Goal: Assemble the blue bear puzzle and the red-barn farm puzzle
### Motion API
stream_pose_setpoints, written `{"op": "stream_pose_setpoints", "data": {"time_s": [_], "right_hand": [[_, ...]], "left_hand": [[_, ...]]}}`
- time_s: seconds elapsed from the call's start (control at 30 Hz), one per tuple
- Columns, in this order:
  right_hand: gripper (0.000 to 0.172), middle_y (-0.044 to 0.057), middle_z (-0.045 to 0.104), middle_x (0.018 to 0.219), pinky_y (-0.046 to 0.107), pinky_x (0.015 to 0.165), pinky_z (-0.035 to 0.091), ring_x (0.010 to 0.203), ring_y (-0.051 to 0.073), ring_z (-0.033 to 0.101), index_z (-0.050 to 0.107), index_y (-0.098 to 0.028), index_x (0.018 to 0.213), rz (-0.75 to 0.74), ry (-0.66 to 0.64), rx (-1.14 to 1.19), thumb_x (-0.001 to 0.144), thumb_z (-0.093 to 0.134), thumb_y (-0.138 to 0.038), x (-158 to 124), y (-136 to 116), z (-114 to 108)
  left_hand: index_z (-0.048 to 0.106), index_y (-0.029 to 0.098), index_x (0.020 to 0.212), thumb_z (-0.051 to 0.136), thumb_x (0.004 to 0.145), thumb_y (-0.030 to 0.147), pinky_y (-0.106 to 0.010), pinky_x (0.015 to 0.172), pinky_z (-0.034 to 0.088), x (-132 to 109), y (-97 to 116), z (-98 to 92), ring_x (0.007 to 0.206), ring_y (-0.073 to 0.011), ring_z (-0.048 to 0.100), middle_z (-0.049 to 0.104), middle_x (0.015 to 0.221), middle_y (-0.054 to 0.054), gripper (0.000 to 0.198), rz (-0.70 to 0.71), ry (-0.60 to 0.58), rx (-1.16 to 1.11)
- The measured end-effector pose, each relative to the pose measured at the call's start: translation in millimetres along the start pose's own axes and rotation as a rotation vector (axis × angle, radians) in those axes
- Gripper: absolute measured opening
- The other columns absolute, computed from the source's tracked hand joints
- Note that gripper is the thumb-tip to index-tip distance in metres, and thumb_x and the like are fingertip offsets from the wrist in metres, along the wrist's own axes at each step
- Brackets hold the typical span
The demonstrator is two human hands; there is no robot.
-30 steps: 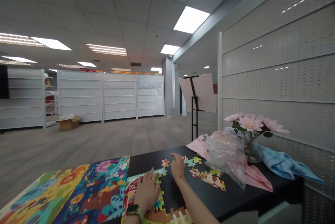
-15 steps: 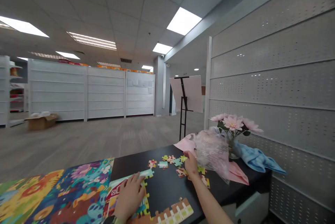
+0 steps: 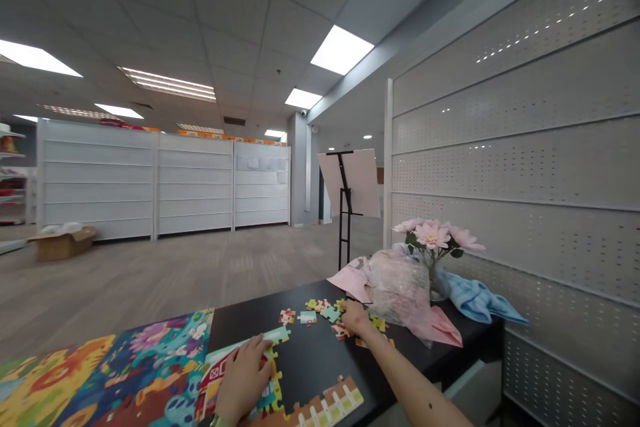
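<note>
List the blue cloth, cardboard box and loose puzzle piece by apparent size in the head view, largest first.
Blue cloth, cardboard box, loose puzzle piece. The box stands far off, so cloth versus box is unsure.

The left hand [image 3: 243, 379] lies low at the bottom of the view, with the palm turned down and the back of hand facing up. Its fingers [image 3: 256, 346] are a little spread and they point forward and to the right. The left wrist [image 3: 221, 412] is almost cut by the lower edge. The right arm is stretched forward, and the right forearm [image 3: 415, 382] goes in a diagonal line from the lower right corner. The right hand [image 3: 356, 318] is farther forward, well apart from the left one, with palm down and fingers bent downward.
</note>
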State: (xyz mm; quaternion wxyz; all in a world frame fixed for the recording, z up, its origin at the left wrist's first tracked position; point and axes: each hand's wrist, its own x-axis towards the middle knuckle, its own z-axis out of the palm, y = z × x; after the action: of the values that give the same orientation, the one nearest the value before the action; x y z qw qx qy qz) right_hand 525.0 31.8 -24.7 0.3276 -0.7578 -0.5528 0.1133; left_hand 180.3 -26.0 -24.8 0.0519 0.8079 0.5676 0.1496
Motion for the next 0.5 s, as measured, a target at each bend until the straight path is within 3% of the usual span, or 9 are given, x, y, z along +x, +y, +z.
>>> {"op": "stream_pose_setpoints", "data": {"time_s": [0.2, 0.33, 0.4, 0.5], "right_hand": [[0.030, 0.007, 0.063, 0.119, 0.043, 0.088, 0.054, 0.102, 0.021, 0.063, 0.060, -0.017, 0.118, -0.031, -0.023, -0.033, 0.095, 0.060, -0.036, -2, -10, -17], [0.009, 0.006, 0.070, 0.091, 0.034, 0.082, 0.050, 0.094, 0.023, 0.065, 0.066, -0.016, 0.083, -0.039, 0.022, 0.042, 0.077, 0.072, -0.020, -2, -15, -34], [0.009, 0.005, 0.069, 0.077, 0.030, 0.075, 0.048, 0.088, 0.023, 0.065, 0.061, -0.018, 0.068, -0.049, 0.031, 0.095, 0.070, 0.068, -0.013, -3, -20, -36], [0.005, 0.001, 0.065, 0.062, 0.026, 0.062, 0.046, 0.069, 0.019, 0.065, 0.058, -0.020, 0.068, -0.060, -0.030, 0.191, 0.071, 0.059, -0.017, -12, -36, -21]], "left_hand": [[0.060, 0.030, 0.131, 0.038, 0.084, 0.024, -0.043, 0.114, 0.027, -3, 3, -4.9, 0.139, -0.0221, 0.041, 0.051, 0.148, -0.002, 0.052, 0.006, 0.030, -0.021], [0.061, 0.031, 0.128, 0.039, 0.084, 0.025, -0.042, 0.114, 0.026, -7, 4, -9.3, 0.138, -0.0219, 0.041, 0.052, 0.147, -0.001, 0.050, 0.002, 0.040, -0.065], [0.061, 0.029, 0.128, 0.040, 0.083, 0.025, -0.041, 0.115, 0.025, -7, 4, -10.3, 0.138, -0.0220, 0.041, 0.053, 0.146, -0.001, 0.050, -0.010, 0.046, -0.090], [0.057, 0.025, 0.133, 0.042, 0.081, 0.025, -0.040, 0.114, 0.025, -5, 3, -9.3, 0.136, -0.0223, 0.043, 0.054, 0.145, -0.003, 0.054, -0.029, 0.062, -0.129]]}}
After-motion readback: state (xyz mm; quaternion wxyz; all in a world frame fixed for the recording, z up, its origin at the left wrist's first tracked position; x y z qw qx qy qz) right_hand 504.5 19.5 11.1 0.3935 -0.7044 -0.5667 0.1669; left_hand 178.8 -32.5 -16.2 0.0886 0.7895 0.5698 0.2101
